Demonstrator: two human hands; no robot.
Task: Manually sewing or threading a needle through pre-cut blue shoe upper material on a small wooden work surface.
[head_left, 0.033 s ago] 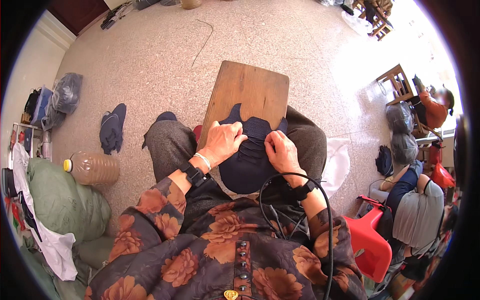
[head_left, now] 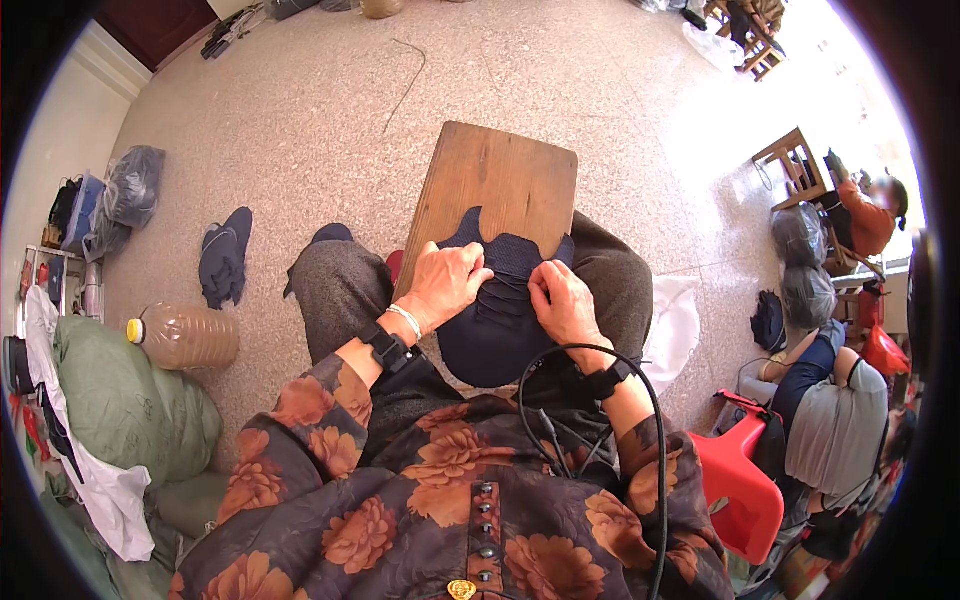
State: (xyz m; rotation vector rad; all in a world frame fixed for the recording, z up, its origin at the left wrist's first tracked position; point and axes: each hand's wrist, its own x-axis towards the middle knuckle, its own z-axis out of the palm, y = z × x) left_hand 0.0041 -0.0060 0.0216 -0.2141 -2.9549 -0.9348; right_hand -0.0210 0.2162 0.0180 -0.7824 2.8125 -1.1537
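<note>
A dark navy shoe upper [head_left: 488,352] lies over my lap and the near end of a wooden board [head_left: 505,170], its rounded toe toward me. Dark shoelace [head_left: 503,298] crosses its middle in several rows. My left hand [head_left: 447,282] is closed at the left side of the lacing, thumb and forefinger pinched together. On the opposite side my right hand [head_left: 562,300] is closed too, its fingertips pinched beside the upper part of the lacing. The lace seems to run into both pinches, though the fingers hide its ends.
More dark fabric pieces [head_left: 225,258] lie on the floor at left, near a large plastic jug [head_left: 185,335] with a yellow cap and a green sack [head_left: 125,400]. A red stool [head_left: 740,490] stands at right. A black cable [head_left: 655,430] loops over my right forearm. Another person [head_left: 872,222] sits far right.
</note>
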